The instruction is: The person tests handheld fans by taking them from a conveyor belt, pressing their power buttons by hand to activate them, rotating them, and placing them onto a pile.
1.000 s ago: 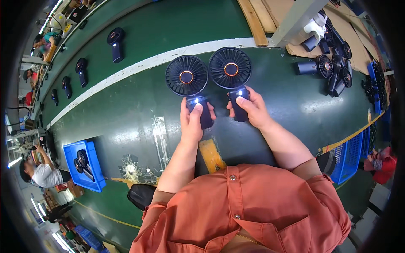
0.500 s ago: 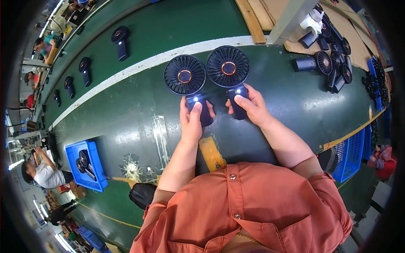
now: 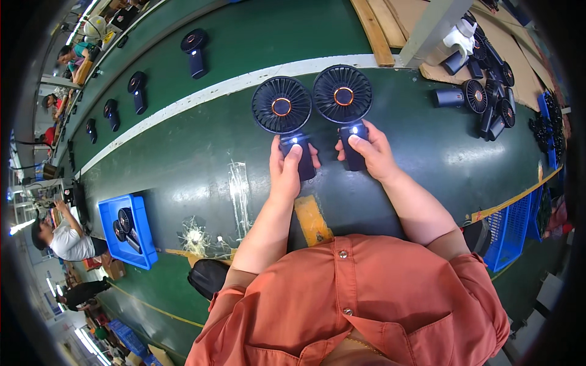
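Observation:
Two dark handheld fans are held side by side over the green table. My left hand (image 3: 288, 168) is closed round the handle of the left fan (image 3: 281, 105), its thumb on the front beside a small lit white light. Likewise, my right hand (image 3: 372, 149) grips the right fan (image 3: 343, 94) by its handle, thumb on the front just below another white light. Both round heads point up and away from me, nearly touching, each with a copper-coloured ring round the hub. Whether the blades are turning I cannot tell.
Several more fans, one a dark fan (image 3: 194, 52), lie along the far green strip beyond a white rail (image 3: 244, 81). A pile of fans (image 3: 488, 97) is at the right, next to a white spray bottle (image 3: 459, 38). At the left sits a blue tray (image 3: 143, 235) with fans in it.
Both hands and the two fans appear slightly further right, along with the whole scene as the view shifts. My grip on each fan is the same, and both lights stay lit.

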Motion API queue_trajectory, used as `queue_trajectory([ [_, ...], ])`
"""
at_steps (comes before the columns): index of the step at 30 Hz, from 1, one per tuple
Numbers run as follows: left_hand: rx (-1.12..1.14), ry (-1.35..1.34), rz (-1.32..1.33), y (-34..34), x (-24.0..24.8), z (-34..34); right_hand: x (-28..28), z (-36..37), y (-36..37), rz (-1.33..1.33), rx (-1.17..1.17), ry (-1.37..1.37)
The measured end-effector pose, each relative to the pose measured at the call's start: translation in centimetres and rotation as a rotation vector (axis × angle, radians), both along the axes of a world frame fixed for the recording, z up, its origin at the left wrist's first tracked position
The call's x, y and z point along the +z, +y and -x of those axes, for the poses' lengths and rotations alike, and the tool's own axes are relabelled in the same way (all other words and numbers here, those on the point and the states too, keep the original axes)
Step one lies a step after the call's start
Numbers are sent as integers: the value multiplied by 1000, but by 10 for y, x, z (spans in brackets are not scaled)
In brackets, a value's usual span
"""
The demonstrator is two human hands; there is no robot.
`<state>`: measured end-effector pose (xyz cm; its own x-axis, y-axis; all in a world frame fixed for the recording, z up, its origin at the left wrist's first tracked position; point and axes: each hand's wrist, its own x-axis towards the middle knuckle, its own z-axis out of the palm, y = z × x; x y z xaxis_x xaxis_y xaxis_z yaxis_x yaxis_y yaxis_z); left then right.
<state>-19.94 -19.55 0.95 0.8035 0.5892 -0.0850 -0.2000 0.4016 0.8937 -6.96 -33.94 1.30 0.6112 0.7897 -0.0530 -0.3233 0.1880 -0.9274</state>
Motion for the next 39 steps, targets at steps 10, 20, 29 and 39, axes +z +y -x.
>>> queue_trajectory([
  [10, 0, -21, -12, 1, -1, 0, -3, -4, 1, 22, 28, 19],
  [20, 1, 27, -41, 0, 0, 1, -2, -4, 0, -1, 20, 62],
  [29, 7, 26, -47, -4, 6, 0, 1, -3, 0, -9, -7, 66],
  [39, -41, 5, -46, 3, 5, 2, 2, -12, 5, -252, 79, 505],
])
